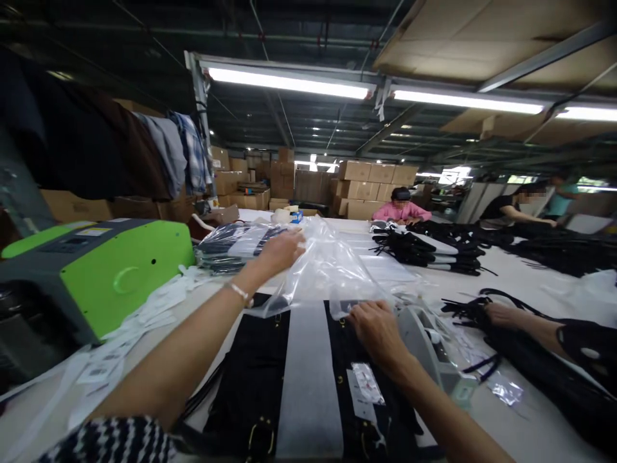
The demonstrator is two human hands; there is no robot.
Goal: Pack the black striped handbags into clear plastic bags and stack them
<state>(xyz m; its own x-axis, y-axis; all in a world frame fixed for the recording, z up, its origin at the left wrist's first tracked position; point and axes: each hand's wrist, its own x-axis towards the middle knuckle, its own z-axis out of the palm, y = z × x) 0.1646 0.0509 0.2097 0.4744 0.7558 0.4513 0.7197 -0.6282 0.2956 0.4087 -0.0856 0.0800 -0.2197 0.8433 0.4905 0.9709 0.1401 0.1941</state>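
Observation:
A folded black fabric article [250,379] with gold-coloured buckles and eyelets lies flat in front of me. I cannot tell its exact kind. Down its middle runs a pale grey strip [308,379]; a tag with a small clear packet [367,384] rests on its right part. A clear plastic bag [328,263] covers the article's far end. My left hand [284,249] is raised at the bag's upper left side, its fingers closed on the plastic. Lower down, my right hand [378,328] pinches the bag's near edge, just above the black fabric.
A green-and-grey machine [130,270] stands at left beside strips of white labels [144,315]. Packed articles [231,247] lie behind it. A grey holder [424,341] sits right of the article. A co-worker's hand [504,315] touches black fabric at right; black stacks [424,247] lie beyond.

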